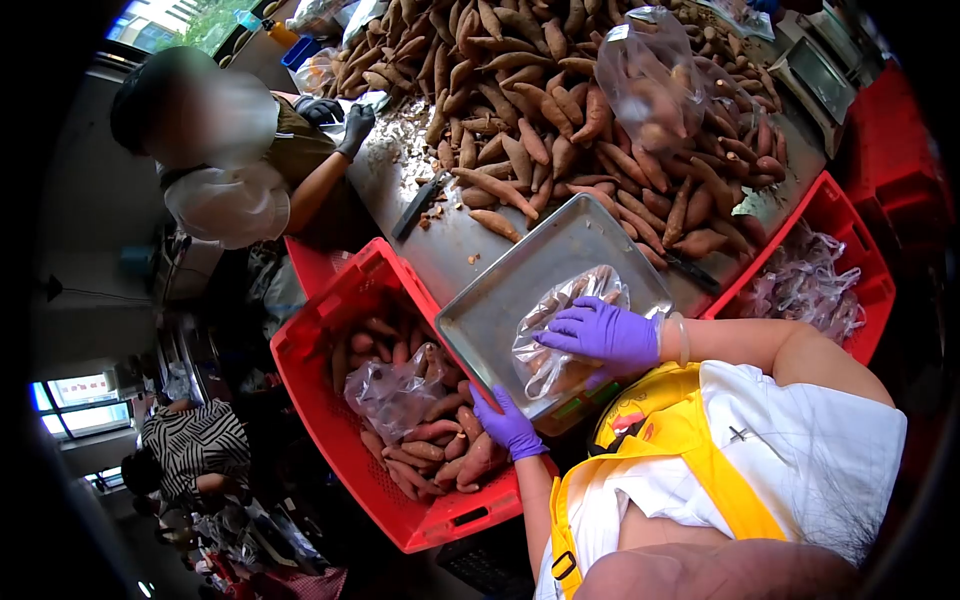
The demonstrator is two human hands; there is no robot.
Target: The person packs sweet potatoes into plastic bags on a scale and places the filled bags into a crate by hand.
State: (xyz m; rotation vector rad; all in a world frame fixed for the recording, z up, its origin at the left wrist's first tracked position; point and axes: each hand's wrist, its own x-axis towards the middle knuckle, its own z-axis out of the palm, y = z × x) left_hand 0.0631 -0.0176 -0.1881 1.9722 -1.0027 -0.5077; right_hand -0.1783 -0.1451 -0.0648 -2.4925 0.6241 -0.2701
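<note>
A clear plastic bag of sweet potatoes (545, 330) lies in a metal tray (475, 300). Over the bag rests my right hand (605, 335) in a purple glove, its fingers extended across the plastic. My left hand (508, 425), also gloved in purple, is at the tray's lower left edge, beside the red crate, with fingers apart and nothing visible in them. In that crate (400, 528) are loose sweet potatoes (425, 450) and a clear bag (392, 400).
A large sweet potato pile (540, 100) covers the metal table (430, 265), with a dark-handled knife (418, 208) nearby. Another red crate (870, 270) holds plastic bags (815, 280). Across stands a co-worker (240, 195) in dark gloves. A bag (650, 75) tops the pile.
</note>
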